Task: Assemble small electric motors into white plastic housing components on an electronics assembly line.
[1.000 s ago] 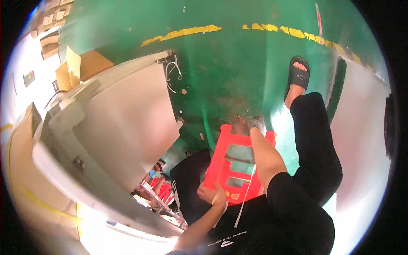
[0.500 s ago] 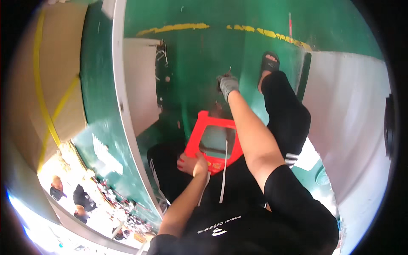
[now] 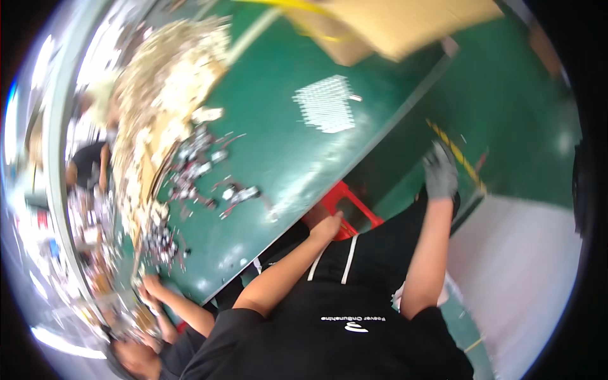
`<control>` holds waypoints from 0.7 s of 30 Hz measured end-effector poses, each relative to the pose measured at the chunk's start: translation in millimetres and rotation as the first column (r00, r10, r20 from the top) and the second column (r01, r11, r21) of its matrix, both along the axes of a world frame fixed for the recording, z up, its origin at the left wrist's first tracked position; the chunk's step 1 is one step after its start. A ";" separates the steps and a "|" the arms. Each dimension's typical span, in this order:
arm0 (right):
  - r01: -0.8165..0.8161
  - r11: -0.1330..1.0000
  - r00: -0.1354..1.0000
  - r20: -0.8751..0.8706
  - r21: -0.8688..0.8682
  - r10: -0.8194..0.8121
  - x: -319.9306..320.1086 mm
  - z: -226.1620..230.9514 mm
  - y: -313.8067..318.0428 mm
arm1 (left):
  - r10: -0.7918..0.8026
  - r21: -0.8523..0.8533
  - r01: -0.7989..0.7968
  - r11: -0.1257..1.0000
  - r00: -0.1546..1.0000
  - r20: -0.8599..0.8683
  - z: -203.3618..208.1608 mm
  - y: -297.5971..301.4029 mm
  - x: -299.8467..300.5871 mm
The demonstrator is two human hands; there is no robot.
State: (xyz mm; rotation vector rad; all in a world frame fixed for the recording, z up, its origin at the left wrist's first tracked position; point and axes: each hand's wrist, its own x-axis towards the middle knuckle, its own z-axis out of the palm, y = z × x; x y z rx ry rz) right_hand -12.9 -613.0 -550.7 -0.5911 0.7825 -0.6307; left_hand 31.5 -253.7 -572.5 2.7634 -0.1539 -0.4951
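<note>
My bare left hand [image 3: 325,229] is closed on the edge of a red plastic stool [image 3: 364,209], low beside the green table's edge. Only part of the stool shows; the table and my lap hide the rest. Out to the right, my right hand [image 3: 440,172] wears a grey glove. Its fingers look stretched out and apart, somewhat blurred, and I see nothing held in them. It hangs over the green floor near my knee.
On the green table [image 3: 278,171] lie small wired parts [image 3: 240,193] in clusters, a white slatted sheet [image 3: 326,104] and a heap of tan pieces [image 3: 171,82]. Cardboard [image 3: 405,25] stands at the far end. A co-worker [image 3: 152,354] works at lower left; a pale panel [image 3: 525,253] stands right.
My view has swung left and up from the floor to the tabletop. My right hand has come up from the floor, where it held something dark. My left hand stays at the stool.
</note>
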 end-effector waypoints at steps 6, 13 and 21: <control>-0.262 0.930 0.957 -0.192 -0.258 0.216 -38.3 101.1 71.9 | -0.159 -0.524 0.046 0.850 0.972 -0.172 144.5 21.3 -22.0; -0.578 0.444 0.806 -0.394 -0.684 0.442 15.2 187.4 148.5 | -0.325 -0.766 0.236 0.598 0.945 0.038 212.8 79.6 -52.9; -0.357 -0.282 0.794 -0.449 -0.890 0.411 75.4 228.5 277.7 | 0.074 -0.882 0.025 0.471 0.995 0.068 259.3 168.3 -71.9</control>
